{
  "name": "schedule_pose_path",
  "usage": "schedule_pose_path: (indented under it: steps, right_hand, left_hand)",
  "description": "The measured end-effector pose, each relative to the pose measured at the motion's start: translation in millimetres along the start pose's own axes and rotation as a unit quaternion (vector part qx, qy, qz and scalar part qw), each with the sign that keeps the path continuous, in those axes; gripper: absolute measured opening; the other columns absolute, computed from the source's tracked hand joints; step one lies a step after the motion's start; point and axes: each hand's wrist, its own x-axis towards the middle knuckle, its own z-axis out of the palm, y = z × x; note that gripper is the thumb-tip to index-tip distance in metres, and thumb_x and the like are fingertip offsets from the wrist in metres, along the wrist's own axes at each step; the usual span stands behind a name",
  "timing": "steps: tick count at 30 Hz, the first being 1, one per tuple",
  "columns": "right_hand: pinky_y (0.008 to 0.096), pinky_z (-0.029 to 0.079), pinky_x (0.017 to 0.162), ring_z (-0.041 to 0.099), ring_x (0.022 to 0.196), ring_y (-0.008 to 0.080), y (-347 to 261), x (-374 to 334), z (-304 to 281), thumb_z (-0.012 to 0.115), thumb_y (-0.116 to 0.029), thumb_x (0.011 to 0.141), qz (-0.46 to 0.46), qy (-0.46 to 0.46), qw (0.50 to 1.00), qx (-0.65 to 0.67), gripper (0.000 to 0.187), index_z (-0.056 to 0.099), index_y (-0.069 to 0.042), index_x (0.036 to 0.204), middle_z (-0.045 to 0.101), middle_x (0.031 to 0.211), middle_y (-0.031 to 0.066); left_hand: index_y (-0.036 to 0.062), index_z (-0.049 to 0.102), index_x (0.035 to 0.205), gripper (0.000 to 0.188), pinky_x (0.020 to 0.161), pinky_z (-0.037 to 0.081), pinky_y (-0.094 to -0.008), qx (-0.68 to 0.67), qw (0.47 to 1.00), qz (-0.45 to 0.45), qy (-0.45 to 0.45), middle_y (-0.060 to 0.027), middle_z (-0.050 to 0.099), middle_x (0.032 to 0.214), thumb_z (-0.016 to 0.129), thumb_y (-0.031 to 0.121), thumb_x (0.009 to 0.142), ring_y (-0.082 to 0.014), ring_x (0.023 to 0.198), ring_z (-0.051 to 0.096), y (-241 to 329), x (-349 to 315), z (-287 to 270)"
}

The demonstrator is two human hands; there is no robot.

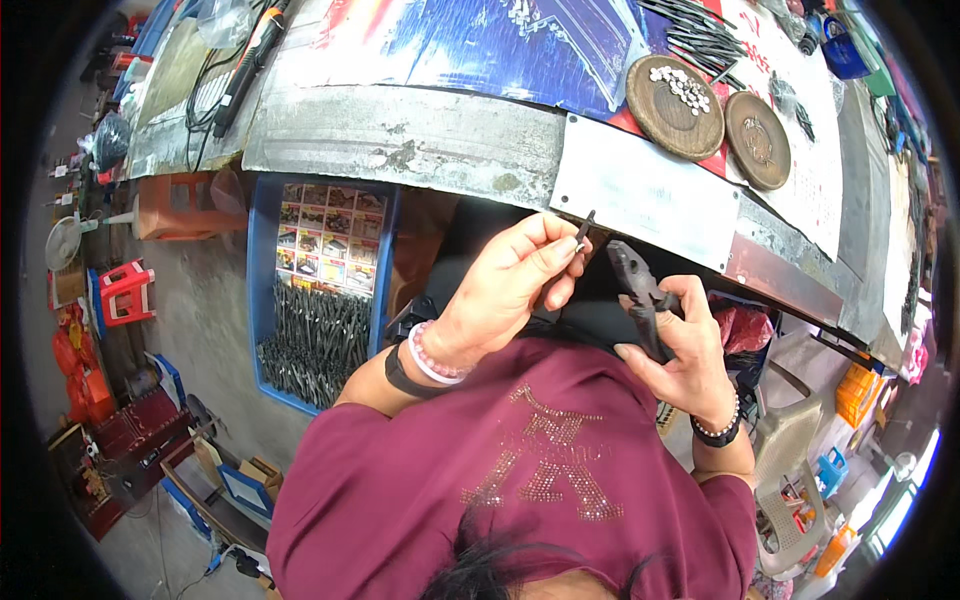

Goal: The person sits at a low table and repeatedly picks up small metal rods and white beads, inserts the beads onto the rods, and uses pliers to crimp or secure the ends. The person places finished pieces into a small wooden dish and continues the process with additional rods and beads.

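Note:
Near the table's front edge, my left hand [520, 270] pinches a small thin black piece [587, 226] between thumb and fingertips, its dark tip pointing up. What the piece belongs to cannot be made out. Just right of it, my right hand [683, 350] grips dark pliers [640, 285], jaws up and apart from the black piece. Beyond my hands a white sheet [640, 190] lies along the edge. Behind it stand a round brown dish [655, 125] with small silvery bits and a smaller brown dish [750, 120] with a few thin bits.
At lower left a blue tray [256, 300] holds many thin black pieces. More black pieces [705, 40] lie heaped at the back. An orange-and-black tool [245, 75] with a cable rests on the left of the table. A red stool [127, 293] and a beige chair [790, 420] stand on the floor.

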Motion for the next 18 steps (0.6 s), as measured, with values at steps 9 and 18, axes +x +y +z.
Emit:
schedule_pose_path:
  steps: [9,18]
  right_hand:
    - [0.0377,0.052,0.066,0.059,0.082,0.0302,-11.8,6.1,-6.7,0.082,-0.030,0.061,-0.020,-0.086,0.987,-0.132,0.052,0.066,-0.005,0.104,0.050,0.105,0.0166]
    - [0.0386,0.050,0.064,0.058,0.080,0.0311,-10.5,7.2,-4.8,0.084,-0.031,0.057,-0.037,-0.089,0.986,-0.139,0.054,0.065,-0.005,0.101,0.048,0.106,0.0169]
  left_hand:
    - [0.0053,0.056,0.100,0.013,0.055,0.041,-0.0202,0.005,1.000,0.019,-0.010,-0.0018,0.058,0.084,0.055,0.018,0.097,-0.0088,0.062,0.050,5.1,-2.9,-3.9]
    - [0.0037,0.055,0.100,0.013,0.056,0.051,-0.0225,0.015,1.000,-0.006,0.003,-0.0048,0.061,0.084,0.058,0.016,0.095,-0.0119,0.065,0.063,7.4,-3.8,-9.2]
